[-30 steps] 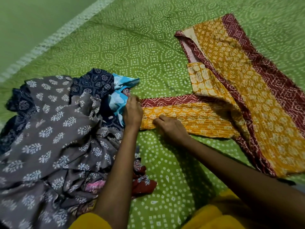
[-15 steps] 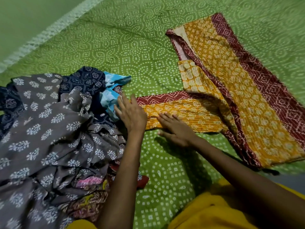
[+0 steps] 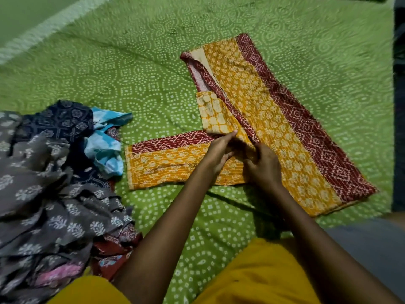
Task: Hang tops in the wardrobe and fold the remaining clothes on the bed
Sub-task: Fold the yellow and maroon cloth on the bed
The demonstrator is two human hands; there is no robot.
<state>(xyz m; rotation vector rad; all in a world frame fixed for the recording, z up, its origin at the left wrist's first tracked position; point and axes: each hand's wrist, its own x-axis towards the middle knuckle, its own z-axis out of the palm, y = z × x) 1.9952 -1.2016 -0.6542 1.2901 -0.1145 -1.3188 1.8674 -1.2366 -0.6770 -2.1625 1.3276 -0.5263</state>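
One mustard-yellow and maroon printed quilted top (image 3: 274, 119) lies flat on the green dotted bed (image 3: 131, 69), its long axis slanting upper-left to lower-right, sleeve pointing left. I see both hands, left hand (image 3: 219, 152) and right hand (image 3: 263, 167), fingers pinching its sleeve seam; one heap of grey leaf-print clothes (image 3: 50, 194) sits left.

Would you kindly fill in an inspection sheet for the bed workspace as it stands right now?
Surface: green dotted bedsheet, wrinkled.
Job's things: yellow and maroon top lying flat, sleeve stretched toward the pile.
Clutter: pile of unfolded clothes, grey printed garment on top, blue cloth at its edge.
Hands: left hand and right hand both on the top where the sleeve joins.
Cables: nothing seen.
Surroundings: plain green surface past the sheet.
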